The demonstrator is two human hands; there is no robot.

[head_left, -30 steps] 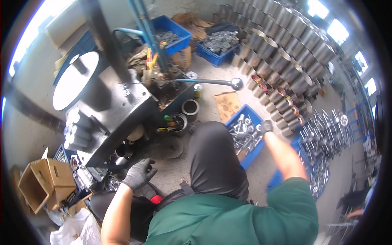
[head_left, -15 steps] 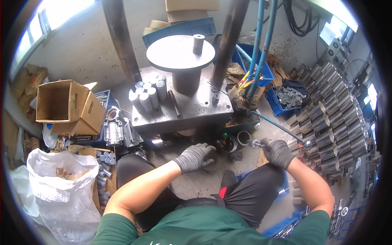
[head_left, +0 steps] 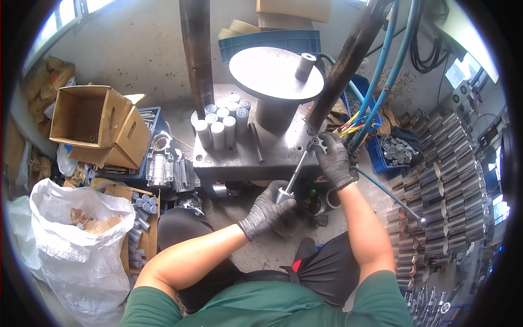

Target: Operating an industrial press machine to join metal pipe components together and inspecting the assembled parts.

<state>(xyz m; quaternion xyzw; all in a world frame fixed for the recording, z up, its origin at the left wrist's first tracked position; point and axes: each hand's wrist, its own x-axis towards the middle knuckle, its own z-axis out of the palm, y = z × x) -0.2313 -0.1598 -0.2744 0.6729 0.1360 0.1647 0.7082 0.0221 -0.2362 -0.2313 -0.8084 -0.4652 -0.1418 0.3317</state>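
By the smooth steel table (head_left: pixel 234 158), the gloved left hand (head_left: pixel 266 211) and right hand (head_left: pixel 334 162) were curled round a slanted metal rod (head_left: pixel 297 170), its round cylinder (head_left: pixel 283 197) and lobed tip (head_left: pixel 319 145) gripped respectively. Since earlier, the hands had been brought closer.

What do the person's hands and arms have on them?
The left hand and right hand wear dark grey gloves that end around the wrists. The forearms are bare. Higher up come short, dark green sleeves.
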